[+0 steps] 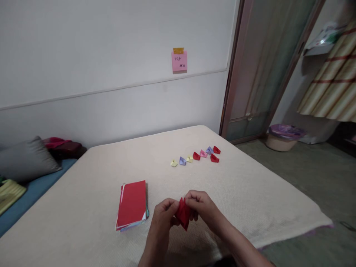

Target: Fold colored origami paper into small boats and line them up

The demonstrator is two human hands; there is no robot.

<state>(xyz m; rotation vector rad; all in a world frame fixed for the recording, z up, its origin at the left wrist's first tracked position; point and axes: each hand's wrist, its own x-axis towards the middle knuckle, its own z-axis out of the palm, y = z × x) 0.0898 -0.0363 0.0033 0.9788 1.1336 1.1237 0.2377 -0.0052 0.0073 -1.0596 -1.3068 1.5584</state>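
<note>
A small folded piece of red paper is held up between my two hands near the front of the bed, with a point at its top and another at its bottom. My left hand pinches its left side between thumb and fingers. On its right side, my right hand grips it the same way. Left of my hands lies a stack of coloured paper with a red sheet on top. Beyond my hands, several small folded paper shapes in red, pink, blue and yellow form a slanting row.
The cream-covered bed stands against a white wall bearing a pink note. A grey pillow lies at the left. On the floor at the right is a bin, near a striped curtain.
</note>
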